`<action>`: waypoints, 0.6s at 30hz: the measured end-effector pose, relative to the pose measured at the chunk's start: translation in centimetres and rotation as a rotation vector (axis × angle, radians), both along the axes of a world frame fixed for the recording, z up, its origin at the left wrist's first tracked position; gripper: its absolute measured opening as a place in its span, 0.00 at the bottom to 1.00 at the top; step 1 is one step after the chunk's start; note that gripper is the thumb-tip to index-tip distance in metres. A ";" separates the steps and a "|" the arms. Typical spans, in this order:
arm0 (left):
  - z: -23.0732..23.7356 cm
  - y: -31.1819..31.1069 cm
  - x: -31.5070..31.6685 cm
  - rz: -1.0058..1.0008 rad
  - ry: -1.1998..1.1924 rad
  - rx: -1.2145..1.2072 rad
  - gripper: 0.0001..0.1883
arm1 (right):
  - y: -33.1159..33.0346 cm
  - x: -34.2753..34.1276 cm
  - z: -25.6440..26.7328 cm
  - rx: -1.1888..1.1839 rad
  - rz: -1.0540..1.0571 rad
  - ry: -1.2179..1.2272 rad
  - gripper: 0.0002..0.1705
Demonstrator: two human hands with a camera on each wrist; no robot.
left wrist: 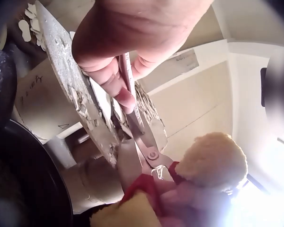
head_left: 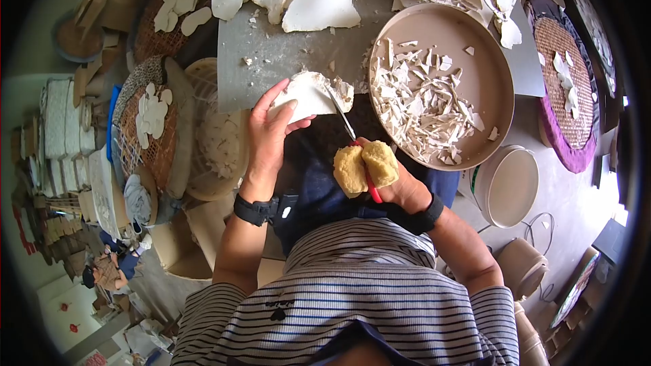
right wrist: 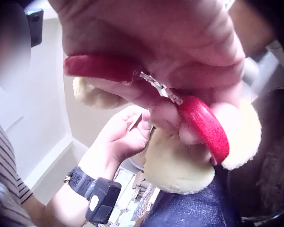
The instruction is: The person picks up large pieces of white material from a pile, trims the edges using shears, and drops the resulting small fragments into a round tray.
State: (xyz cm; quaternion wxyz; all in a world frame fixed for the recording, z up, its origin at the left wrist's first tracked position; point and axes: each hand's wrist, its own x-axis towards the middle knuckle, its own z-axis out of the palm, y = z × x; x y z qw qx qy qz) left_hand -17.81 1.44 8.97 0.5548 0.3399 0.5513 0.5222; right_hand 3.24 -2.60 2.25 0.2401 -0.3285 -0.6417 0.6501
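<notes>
In the head view my left hand (head_left: 269, 132) pinches a flat white piece (head_left: 306, 97) between thumb and fingers, its edge ragged at the top and right. My right hand (head_left: 400, 183) grips red-handled scissors (head_left: 374, 188) with yellow sponge-like padding (head_left: 351, 171) around the handles. The blades (head_left: 341, 115) lie across the right part of the piece. In the left wrist view the piece is seen nearly edge-on under my left fingers (left wrist: 125, 97), with the scissor pivot (left wrist: 153, 154) just beyond. The right wrist view shows the red handles (right wrist: 203, 127) in my right hand (right wrist: 156, 52).
A round tan tray (head_left: 488, 74) with many white scraps stands at the right on a grey table (head_left: 271, 61). Large white pieces (head_left: 322, 8) are heaped at the back. A white bucket (head_left: 512, 186) stands lower right; baskets are at the left, and a person (head_left: 112, 268) sits far off.
</notes>
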 end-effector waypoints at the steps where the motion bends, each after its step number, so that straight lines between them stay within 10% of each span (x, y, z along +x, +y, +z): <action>1: 0.0 0.1 -0.2 -0.009 0.000 -0.003 0.22 | -0.1 -0.1 1.6 -0.069 -0.034 0.049 0.21; 11: 0.4 0.5 -1.6 -0.160 -0.024 -0.063 0.24 | -0.4 0.6 2.7 0.137 0.027 -0.105 0.23; 14: 0.1 0.4 -1.9 -0.169 0.008 -0.057 0.24 | -1.4 -0.1 0.3 -0.377 -0.043 0.266 0.24; 18: 0.1 0.3 -1.8 -0.167 -0.001 -0.056 0.24 | -2.3 0.2 -0.1 -0.245 -0.068 0.309 0.26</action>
